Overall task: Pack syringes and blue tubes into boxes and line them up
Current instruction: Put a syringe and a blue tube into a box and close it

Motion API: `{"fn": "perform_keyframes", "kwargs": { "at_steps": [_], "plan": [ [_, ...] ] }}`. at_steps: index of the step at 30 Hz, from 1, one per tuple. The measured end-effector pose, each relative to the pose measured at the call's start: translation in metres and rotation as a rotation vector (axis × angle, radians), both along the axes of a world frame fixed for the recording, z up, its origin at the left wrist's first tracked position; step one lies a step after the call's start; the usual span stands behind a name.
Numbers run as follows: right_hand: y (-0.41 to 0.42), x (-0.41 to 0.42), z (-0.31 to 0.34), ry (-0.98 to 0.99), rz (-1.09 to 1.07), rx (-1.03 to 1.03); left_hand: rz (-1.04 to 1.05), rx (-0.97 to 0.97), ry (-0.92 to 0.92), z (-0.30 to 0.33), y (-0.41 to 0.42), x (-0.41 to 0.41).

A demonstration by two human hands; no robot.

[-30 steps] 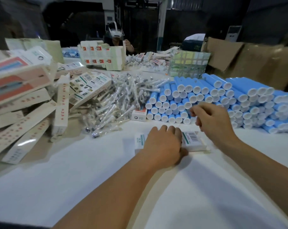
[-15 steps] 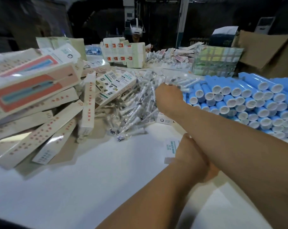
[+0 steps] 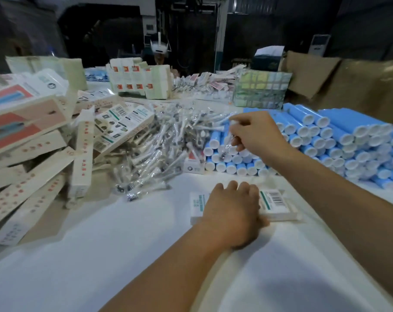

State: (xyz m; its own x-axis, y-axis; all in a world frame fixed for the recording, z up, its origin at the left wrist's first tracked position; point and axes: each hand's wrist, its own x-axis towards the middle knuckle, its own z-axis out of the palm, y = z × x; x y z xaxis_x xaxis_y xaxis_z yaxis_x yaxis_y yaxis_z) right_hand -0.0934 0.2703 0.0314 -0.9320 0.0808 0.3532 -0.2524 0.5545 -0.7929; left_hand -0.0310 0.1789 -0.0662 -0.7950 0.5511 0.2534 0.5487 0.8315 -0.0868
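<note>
Syringe [image 3: 227, 144], sealed in a clear wrapper, is pinched between thumb and curled fingers of the right hand [image 3: 257, 134] and hangs above the near edge of the blue tubes [image 3: 326, 140], clear of the counter [image 3: 101, 255]. Blue tubes are stacked on their sides at right, white caps facing the camera. Loose wrapped syringes [image 3: 159, 143] are heaped at centre, just left of the tubes. Left hand [image 3: 232, 210] is laid palm-down on a small white box [image 3: 274, 204] with a barcode and green stripe, which lies flat on the white counter; the fingers are curled over its far edge, and the box is held in place. Long flat cartons [image 3: 33, 154] are piled at left, some leaning on one another. A row of upright boxes [image 3: 139, 81] stands at the far side of the counter.
</note>
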Motion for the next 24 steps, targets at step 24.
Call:
{"fn": "perform_keyframes", "kwargs": {
  "at_steps": [24],
  "plan": [
    [0.082,0.089,-0.087,-0.03,-0.249,-0.438,0.058,0.076,0.052,0.005,0.013,-0.003]
  ]
}}
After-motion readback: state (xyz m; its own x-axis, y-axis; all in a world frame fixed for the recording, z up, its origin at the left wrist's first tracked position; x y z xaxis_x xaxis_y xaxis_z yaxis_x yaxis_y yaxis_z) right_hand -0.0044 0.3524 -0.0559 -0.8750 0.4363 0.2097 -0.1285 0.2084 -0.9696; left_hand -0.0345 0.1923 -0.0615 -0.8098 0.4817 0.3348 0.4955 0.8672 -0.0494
